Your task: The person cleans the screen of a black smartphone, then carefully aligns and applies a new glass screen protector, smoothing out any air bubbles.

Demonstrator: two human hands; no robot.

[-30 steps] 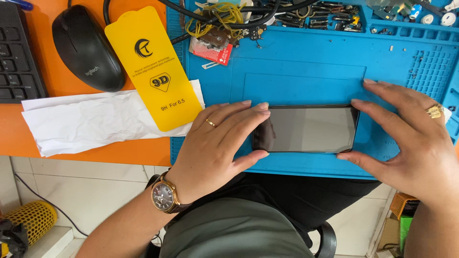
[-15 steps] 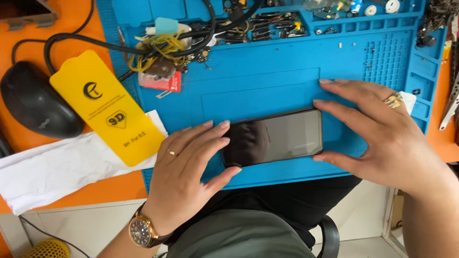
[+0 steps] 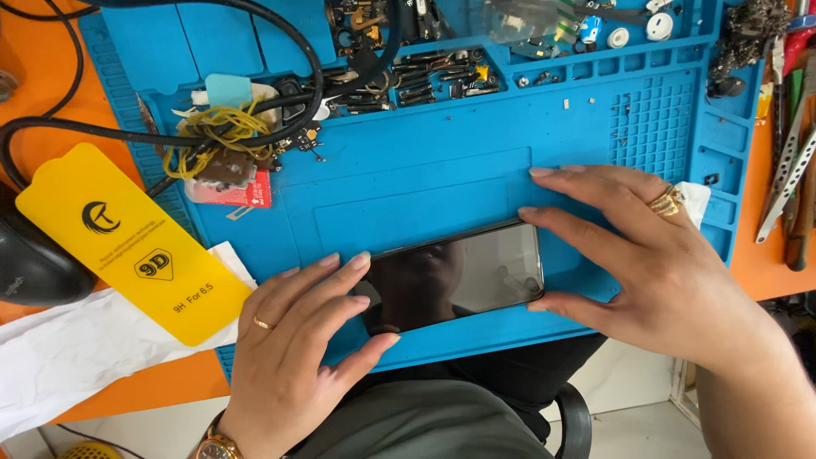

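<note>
Since the earlier frames our view has swung right and up: the mouse (image 3: 30,263) now sits cut off at the left edge, and more of the parts trays along the top shows. Both hands stay on the phone.

Phone (image 3: 455,276): black, screen up and dark, lying slightly tilted on the blue mat (image 3: 442,166) near its front edge. Its left end is hidden under our fingers. The glass mirrors a dim shape we cannot make out.

Left hand (image 3: 293,357): fingers spread fairly wide, tips pressing the phone's left end, thumb at its lower edge; a ring on one finger. The wrist runs off the bottom edge, where only part of a watch (image 3: 217,444) shows.

Right hand (image 3: 650,268): spread wide, pinching the phone's right end between forefinger above and thumb below; ring on one finger. It covers most of a white tissue (image 3: 695,197), of which only a corner shows.

Yellow sleeve (image 3: 127,242): flat, phone-shaped, lying half on the white paper (image 3: 76,353), half on the orange table (image 3: 144,387), just left of the mat.

Black cable (image 3: 255,110): loops over the mat's upper left, beside a tangle of yellow wires (image 3: 212,136) and a red card (image 3: 238,191).

Small parts (image 3: 425,72): screws and black bits in the top trays, too small to tell apart.

Tools (image 3: 786,170): at the right edge, cut off.
</note>
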